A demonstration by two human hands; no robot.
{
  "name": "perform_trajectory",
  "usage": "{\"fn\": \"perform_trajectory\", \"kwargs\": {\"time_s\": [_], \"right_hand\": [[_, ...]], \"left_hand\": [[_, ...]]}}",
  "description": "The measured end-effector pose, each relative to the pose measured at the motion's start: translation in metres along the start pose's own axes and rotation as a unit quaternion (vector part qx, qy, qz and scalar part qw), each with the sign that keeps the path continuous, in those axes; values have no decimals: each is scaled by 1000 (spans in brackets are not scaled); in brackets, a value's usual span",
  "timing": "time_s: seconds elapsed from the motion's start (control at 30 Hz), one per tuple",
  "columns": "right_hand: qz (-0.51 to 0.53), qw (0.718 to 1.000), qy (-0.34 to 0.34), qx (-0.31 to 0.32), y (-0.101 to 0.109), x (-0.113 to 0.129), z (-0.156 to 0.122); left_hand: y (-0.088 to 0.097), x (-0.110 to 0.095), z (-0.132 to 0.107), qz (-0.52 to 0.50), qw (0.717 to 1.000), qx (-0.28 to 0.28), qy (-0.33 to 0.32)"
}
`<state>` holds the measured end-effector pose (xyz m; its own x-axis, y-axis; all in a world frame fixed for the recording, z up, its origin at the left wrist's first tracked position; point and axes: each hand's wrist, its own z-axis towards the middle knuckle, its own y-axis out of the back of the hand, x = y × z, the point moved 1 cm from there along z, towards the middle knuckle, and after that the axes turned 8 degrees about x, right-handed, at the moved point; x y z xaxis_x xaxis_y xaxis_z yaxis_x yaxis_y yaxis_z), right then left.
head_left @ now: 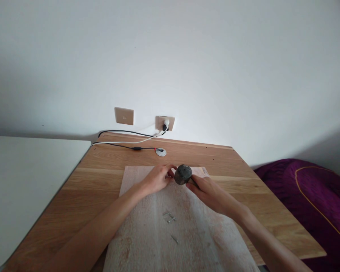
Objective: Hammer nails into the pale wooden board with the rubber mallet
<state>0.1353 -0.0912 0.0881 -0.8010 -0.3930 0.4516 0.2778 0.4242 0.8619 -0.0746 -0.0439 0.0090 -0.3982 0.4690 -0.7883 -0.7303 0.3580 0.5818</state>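
Note:
My right hand (208, 192) is closed round the handle of a hammer with a dark round head (183, 174), held just above a pale plywood board (147, 230). My left hand (158, 176) rests on the board's far part with its fingertips pinched together right beside the hammer head; what they hold is too small to make out. Several small nails (169, 217) lie loose on the board nearer to me, and one more nail (175, 238) lies closer still.
The board lies on a wooden table (102, 166) against a white wall. Black and white cables (124, 145) run along the table's far edge to a wall socket (164, 123). A white surface (25, 177) adjoins on the left, and purple bedding (308, 189) lies on the right.

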Motion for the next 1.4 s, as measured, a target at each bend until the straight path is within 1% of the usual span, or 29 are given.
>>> {"fn": "perform_trajectory", "kwargs": {"time_s": [0.2, 0.33, 0.5, 0.63, 0.7, 0.97, 1.1, 1.23, 1.4], "right_hand": [[-4, 1000, -9, 6, -1, 0, 1], [-1, 1000, -2, 11, -1, 0, 1], [-4, 1000, 3, -15, -1, -1, 2], [-8, 1000, 5, -6, -2, -4, 4], [-3, 1000, 7, -13, -3, -5, 4], [2, 1000, -2, -17, -7, -6, 4], [3, 1000, -5, -9, -7, -3, 2], [1, 1000, -6, -15, -8, -1, -1], [4, 1000, -11, -19, -13, -4, -2]], "left_hand": [[0, -1, 0, 5, 1000, 2, 1], [1, -2, -1, 0, 1000, 2, 7], [0, -1, 0, -19, 1000, 6, 4], [-1, 0, 0, -32, 999, 9, -3], [0, 0, 0, -34, 999, 6, -4], [-1, 1, 0, -20, 1000, 0, -6], [-1, 0, 1, -20, 1000, 7, -6], [0, -1, 0, -9, 1000, 9, -5], [0, -1, 0, 7, 1000, 3, -12]]}}
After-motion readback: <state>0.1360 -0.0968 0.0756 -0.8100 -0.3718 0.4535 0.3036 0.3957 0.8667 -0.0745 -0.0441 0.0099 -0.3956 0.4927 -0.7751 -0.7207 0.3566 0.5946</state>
